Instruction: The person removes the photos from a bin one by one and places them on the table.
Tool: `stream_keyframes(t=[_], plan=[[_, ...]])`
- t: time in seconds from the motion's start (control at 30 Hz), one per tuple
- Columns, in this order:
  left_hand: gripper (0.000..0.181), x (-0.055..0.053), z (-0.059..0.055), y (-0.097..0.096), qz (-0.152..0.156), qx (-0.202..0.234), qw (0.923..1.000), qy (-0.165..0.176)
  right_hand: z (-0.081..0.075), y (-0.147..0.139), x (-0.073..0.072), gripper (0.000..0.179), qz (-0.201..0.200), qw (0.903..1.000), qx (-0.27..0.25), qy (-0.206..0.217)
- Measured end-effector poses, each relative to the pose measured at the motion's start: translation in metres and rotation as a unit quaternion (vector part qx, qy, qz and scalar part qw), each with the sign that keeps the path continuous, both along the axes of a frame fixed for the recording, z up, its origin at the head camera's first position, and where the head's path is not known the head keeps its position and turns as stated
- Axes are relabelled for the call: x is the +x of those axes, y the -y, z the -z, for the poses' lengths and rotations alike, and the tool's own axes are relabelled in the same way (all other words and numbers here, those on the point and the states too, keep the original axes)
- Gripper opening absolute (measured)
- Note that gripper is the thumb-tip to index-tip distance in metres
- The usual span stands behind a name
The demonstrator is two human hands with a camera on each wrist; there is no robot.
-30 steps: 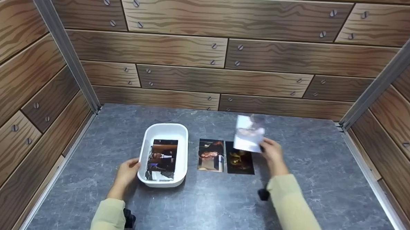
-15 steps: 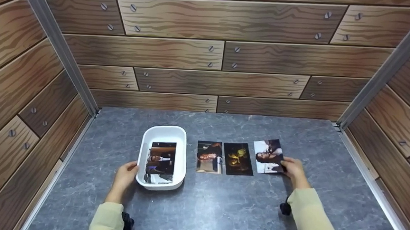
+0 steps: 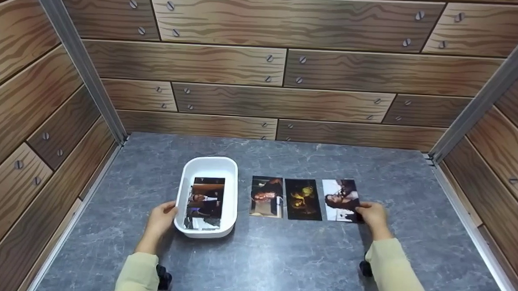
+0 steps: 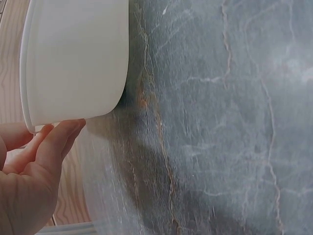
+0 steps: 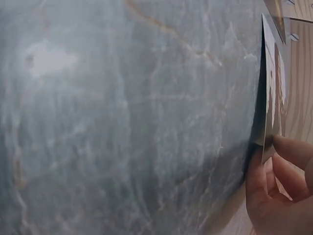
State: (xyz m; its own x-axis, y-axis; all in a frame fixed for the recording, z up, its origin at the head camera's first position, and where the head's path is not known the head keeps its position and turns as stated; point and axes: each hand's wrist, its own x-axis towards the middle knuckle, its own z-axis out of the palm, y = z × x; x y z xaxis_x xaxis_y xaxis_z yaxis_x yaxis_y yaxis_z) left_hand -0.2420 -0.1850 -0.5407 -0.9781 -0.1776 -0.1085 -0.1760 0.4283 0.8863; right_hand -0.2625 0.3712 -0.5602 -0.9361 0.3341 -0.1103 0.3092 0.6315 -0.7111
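Note:
On the left of the head view stands a white plastic tub [image 3: 210, 161] with photo prints [image 3: 206, 200] lying in it. My left hand [image 3: 159, 224] holds the tub's left side; in the left wrist view the thumb is at the rim [image 4: 27, 73] and the fingertips touch the outer wall. At the right end of a row of prints, my right hand [image 3: 374, 218] pinches the lower right corner of a photo of a dark-haired person [image 3: 339, 199]. The right wrist view has this photo [image 5: 274, 93] nearly edge-on, its corner between thumb and fingers, slightly raised from the table.
Between tub and held photo, a dark photo with yellowish shapes [image 3: 303, 200] and a photo with a reddish figure [image 3: 266, 196] lie side by side. The grey marbled tabletop [image 3: 254, 259] is enclosed by wood-patterned walls [image 3: 227, 65] at the back and sides.
My right hand has carried the photo rightward from above the dark photo, then lowered and straightened it beside that one. The left hand stays on the tub.

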Motion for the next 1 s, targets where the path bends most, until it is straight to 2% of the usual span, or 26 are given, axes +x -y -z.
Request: stream_keyframes(t=[0.13, 0.33, 0.53, 0.77, 0.9, 1.0], plan=[[0.038, 0.0, -0.001, -0.001, 0.001, 0.006, 1.0, 0.003, 0.001, 0.002, 0.003, 0.035, 0.003, 0.9999, 0.003, -0.012], [0.038, 0.001, -0.001, -0.002, -0.003, 0.011, 0.9999, 0.009, 0.002, 0.002, 0.002, 0.037, 0.002, 1.0, -0.001, -0.008], [0.038, 0.001, -0.001, 0.0, -0.001, 0.007, 1.0, 0.004, -0.009, 0.003, 0.0, 0.045, 0.015, 0.9998, -0.008, 0.003], [0.038, 0.0, -0.001, 0.001, -0.002, 0.007, 1.0, 0.004, -0.038, 0.017, -0.014, 0.065, 0.033, 0.9962, -0.08, 0.006], [0.038, 0.0, -0.001, 0.0, -0.002, 0.003, 1.0, 0.006, -0.054, 0.04, -0.024, 0.066, 0.047, 0.9854, -0.161, -0.03], [0.037, 0.0, -0.002, -0.001, -0.002, -0.002, 1.0, 0.003, -0.063, 0.063, -0.032, 0.066, 0.042, 0.9743, -0.214, -0.056]])
